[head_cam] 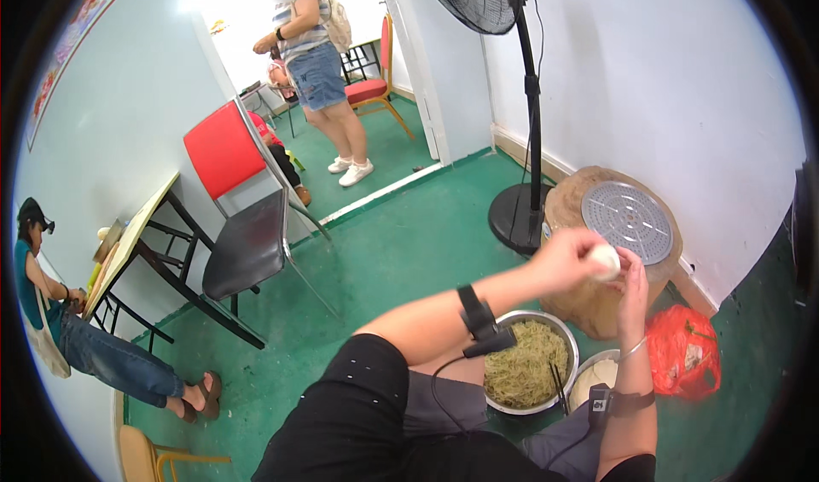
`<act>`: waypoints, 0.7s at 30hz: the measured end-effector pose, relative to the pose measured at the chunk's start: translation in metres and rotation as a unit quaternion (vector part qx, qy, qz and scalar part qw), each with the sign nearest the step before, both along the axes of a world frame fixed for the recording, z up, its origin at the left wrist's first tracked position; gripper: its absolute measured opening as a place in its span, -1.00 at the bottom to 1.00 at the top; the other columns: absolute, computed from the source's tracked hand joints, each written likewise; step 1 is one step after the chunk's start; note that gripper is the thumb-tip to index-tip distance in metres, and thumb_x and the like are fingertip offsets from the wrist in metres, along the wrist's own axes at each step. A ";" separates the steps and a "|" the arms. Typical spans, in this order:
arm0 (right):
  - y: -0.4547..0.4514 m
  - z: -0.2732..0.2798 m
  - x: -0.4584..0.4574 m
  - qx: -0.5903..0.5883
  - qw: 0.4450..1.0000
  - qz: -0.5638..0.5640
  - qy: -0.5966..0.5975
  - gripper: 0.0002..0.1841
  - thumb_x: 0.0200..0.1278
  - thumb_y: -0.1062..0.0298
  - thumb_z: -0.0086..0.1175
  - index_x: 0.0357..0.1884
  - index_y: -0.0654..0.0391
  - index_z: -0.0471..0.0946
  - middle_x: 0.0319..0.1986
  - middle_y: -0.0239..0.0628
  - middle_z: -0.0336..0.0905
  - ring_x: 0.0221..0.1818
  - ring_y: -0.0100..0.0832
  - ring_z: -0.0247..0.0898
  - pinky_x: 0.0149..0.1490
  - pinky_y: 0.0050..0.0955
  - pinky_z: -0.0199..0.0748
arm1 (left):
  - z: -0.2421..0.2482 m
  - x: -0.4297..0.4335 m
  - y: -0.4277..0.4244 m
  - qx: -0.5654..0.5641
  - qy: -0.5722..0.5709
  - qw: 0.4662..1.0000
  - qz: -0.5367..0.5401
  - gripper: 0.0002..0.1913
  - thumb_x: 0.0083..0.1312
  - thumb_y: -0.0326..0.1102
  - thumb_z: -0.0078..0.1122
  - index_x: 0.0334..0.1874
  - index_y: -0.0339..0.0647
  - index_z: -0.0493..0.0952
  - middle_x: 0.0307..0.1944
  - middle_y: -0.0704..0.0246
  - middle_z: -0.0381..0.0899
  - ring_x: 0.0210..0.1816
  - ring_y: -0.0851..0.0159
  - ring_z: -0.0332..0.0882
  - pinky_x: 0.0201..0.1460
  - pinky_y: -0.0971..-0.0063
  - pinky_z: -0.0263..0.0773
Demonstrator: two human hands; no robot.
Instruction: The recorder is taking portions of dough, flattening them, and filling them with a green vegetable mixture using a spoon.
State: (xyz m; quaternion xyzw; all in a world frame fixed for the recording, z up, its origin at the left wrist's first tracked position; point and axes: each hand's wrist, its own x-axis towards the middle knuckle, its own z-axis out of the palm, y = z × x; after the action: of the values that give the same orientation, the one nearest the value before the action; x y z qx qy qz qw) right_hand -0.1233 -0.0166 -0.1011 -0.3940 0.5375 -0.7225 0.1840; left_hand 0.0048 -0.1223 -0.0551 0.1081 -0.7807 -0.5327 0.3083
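A small white ball of dough (pixel 605 262) is held up between my two hands, in front of a round perforated metal steamer plate (pixel 630 216). My left hand (pixel 568 258) grips it from the left with bent fingers. My right hand (pixel 632 290) is cupped against its right side, fingers pointing up and some partly hidden behind the dough. Below the hands, a metal bowl (pixel 574 354) holds shredded greenish filling (pixel 524 363), with dark chopsticks (pixel 558 386) resting in it. Beside it, a smaller bowl (pixel 601 355) with pale flat dough rounds (pixel 595 379) is partly covered by my right forearm.
The steamer plate lies on a thick wooden stump (pixel 563 194). A red plastic bag (pixel 684 354) sits right of the bowls. Beyond stand a black pedestal fan (pixel 534 130) and a red-backed chair (pixel 246 245). One person (pixel 96 328) works at a table (pixel 150 210); another (pixel 320 53) stands past the doorway.
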 end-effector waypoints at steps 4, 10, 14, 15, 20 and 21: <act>0.005 -0.010 -0.008 -0.027 0.989 -0.046 0.141 -0.64 0.41 0.12 -0.30 -0.37 0.21 0.36 -0.51 -0.34 0.30 -0.44 -0.50 0.22 -0.29 -0.52 0.24 | -0.051 -0.020 0.041 -0.022 0.035 0.999 -0.004 -0.67 0.06 -0.53 0.22 -0.07 -0.24 0.49 -0.37 0.30 0.55 -0.34 0.44 0.51 -0.29 0.57 0.42; 0.007 -0.027 -0.014 0.022 0.964 -0.128 0.233 -0.56 0.39 0.19 -0.23 -0.65 0.22 0.24 -0.72 -0.35 0.17 -0.61 -0.54 0.10 -0.50 -0.44 0.09 | -0.043 -0.016 0.053 0.081 0.031 0.996 0.015 -0.52 0.15 -0.53 0.14 0.12 -0.20 0.23 -0.43 0.36 0.48 -0.37 0.46 0.46 -0.27 0.59 0.40; -0.009 -0.025 -0.013 -0.005 0.987 -0.160 0.025 -0.48 0.42 0.06 -0.22 -0.71 0.16 0.23 -0.74 -0.48 0.17 -0.63 -0.62 0.07 -0.54 -0.51 0.03 | -0.077 -0.036 0.060 0.252 0.220 0.941 0.043 -0.52 0.16 -0.55 0.16 0.12 -0.19 0.23 -0.35 0.43 0.47 -0.27 0.49 0.46 -0.13 0.61 0.40; -0.013 -0.030 -0.013 -0.005 0.988 -0.157 -0.003 -0.46 0.41 -0.01 -0.23 -0.71 0.12 0.25 -0.73 -0.52 0.17 -0.63 -0.65 0.06 -0.54 -0.55 0.02 | -0.082 -0.038 0.056 0.307 0.217 0.926 0.032 -0.61 0.17 -0.54 0.17 0.05 -0.28 0.32 -0.35 0.44 0.49 -0.26 0.48 0.47 -0.12 0.61 0.41; -0.027 -0.026 -0.006 0.005 0.987 -0.136 0.085 -0.49 0.41 0.06 -0.21 -0.68 0.17 0.26 -0.68 -0.46 0.22 -0.59 -0.59 0.11 -0.50 -0.50 0.11 | -0.085 -0.034 0.029 0.238 0.147 0.958 0.069 -0.87 0.18 -0.50 0.18 -0.24 -0.35 0.51 -0.36 0.39 0.55 -0.31 0.48 0.48 -0.22 0.63 0.40; -0.027 -0.018 -0.001 -0.008 0.971 -0.144 0.189 -0.53 0.40 0.10 -0.19 -0.65 0.19 0.28 -0.67 -0.46 0.22 -0.58 -0.58 0.11 -0.48 -0.49 0.13 | -0.083 -0.032 0.022 0.147 0.127 0.976 0.096 -0.86 0.17 -0.50 0.17 -0.23 -0.34 0.51 -0.37 0.39 0.55 -0.32 0.48 0.48 -0.25 0.61 0.39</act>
State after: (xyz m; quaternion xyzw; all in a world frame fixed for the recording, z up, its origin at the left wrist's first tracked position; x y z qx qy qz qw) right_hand -0.1243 -0.0432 -0.1186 -0.4434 0.6082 -0.6578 -0.0298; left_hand -0.0267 -0.1000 -0.1377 0.1578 -0.6342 -0.6190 0.4356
